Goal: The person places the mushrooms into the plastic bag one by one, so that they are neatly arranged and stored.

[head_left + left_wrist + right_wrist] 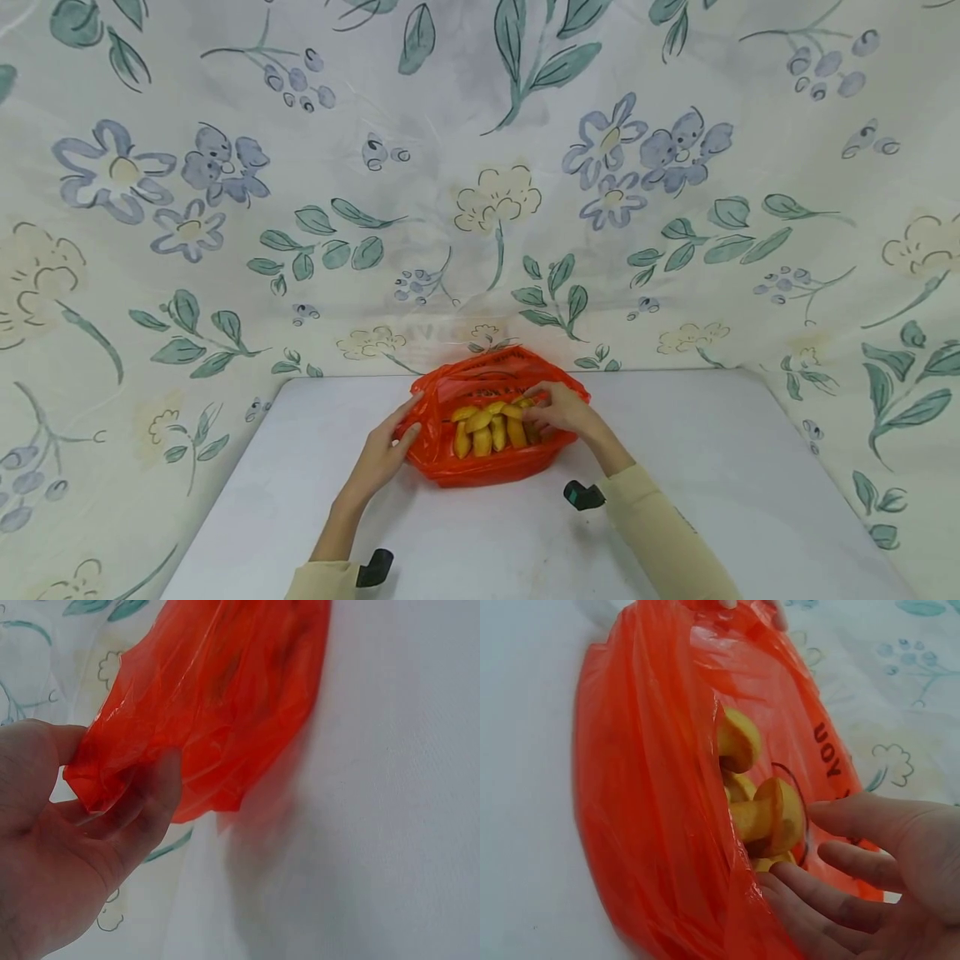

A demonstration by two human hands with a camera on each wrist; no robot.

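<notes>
A red plastic bag (pixel 480 477) lies on the white table with its mouth spread, and several yellow mushrooms (pixel 482 442) sit inside it in a group. My left hand (pixel 382 457) holds the bag's left edge. In the left wrist view, its thumb and fingers (pixel 161 787) bend round a fold of the thin plastic. My right hand (pixel 562 410) reaches into the bag's right side, at the mushrooms. In the right wrist view, its fingers are spread loosely beside a mushroom (pixel 772 817), with nothing gripped between them. The fingertips (pixel 780 881) lie close to a lower mushroom.
The white table (pixel 712 467) extends around the bag on both sides. Behind it hangs a floral-patterned sheet (pixel 450 275), close to the bag's rear edge. Black wrist devices (pixel 583 495) sit at both sleeves.
</notes>
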